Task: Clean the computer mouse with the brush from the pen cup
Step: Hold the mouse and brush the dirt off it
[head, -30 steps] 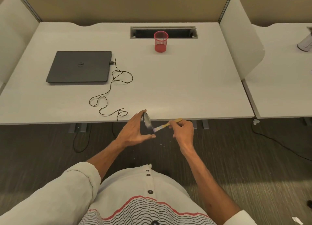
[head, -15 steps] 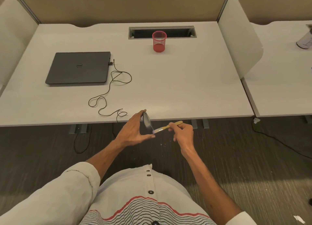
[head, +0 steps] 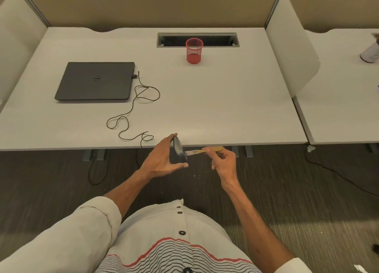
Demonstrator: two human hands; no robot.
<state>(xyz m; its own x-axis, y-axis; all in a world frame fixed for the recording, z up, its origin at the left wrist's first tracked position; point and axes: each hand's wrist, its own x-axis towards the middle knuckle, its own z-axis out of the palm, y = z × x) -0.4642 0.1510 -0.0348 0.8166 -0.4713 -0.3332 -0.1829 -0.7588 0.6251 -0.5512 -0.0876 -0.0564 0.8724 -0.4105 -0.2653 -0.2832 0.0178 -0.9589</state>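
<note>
My left hand (head: pixel 162 160) holds the dark computer mouse (head: pixel 178 149) on edge between thumb and fingertips, just past the desk's front edge. My right hand (head: pixel 223 162) pinches a small brush (head: pixel 203 151) with a yellow wooden handle, its pale bristles touching the mouse's right face. The mouse's thin cable (head: pixel 131 116) loops over the desk to the shut dark laptop (head: pixel 95 81). An empty red mesh pen cup (head: pixel 194 50) stands at the back middle of the desk.
The white desk (head: pixel 225 100) has a cable slot (head: pixel 198 39) behind the cup and white side dividers (head: pixel 291 55). A second desk with a pale object (head: pixel 370 53) lies to the right. Cables (head: pixel 336 174) trail on the carpet below.
The brush tip has shifted slightly along the mouse's face; both hands stay in nearly the same place at the desk edge.
</note>
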